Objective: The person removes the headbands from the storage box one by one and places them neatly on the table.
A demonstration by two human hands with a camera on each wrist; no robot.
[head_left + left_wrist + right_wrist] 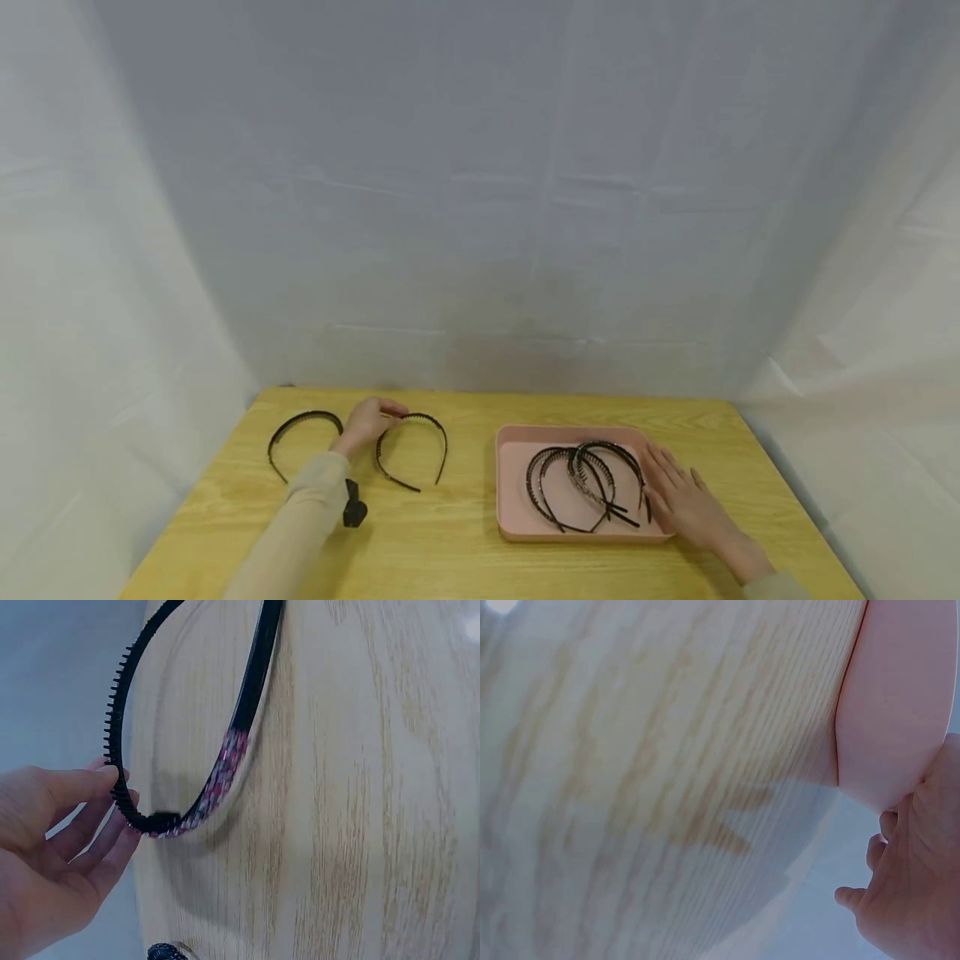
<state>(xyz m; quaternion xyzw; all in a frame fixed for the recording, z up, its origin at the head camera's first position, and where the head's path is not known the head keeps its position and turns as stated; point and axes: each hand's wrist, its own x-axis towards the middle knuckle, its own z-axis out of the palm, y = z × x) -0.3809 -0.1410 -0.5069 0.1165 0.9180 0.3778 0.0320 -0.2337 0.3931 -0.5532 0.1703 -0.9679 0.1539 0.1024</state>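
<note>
On the left half of the table, my left hand (367, 423) pinches a black toothed headband (446, 442) between thumb and fingers near the top of its arch. The left wrist view shows pink and silver stones along part of that headband (225, 769), close above the wood. My right hand (686, 502), fingers extended, rests against the right side of a pink tray (517, 537). In the right wrist view, the right hand (913, 885) touches the tray's outer wall (896, 697). Several dark headbands (534, 487) lie overlapping inside the tray.
Another black headband (273, 440) lies left of my left hand, partly behind the wrist. The wooden table (435, 550) has white curtains (480, 208) behind it and at both sides. A small black device (354, 505) sits at my left wrist.
</note>
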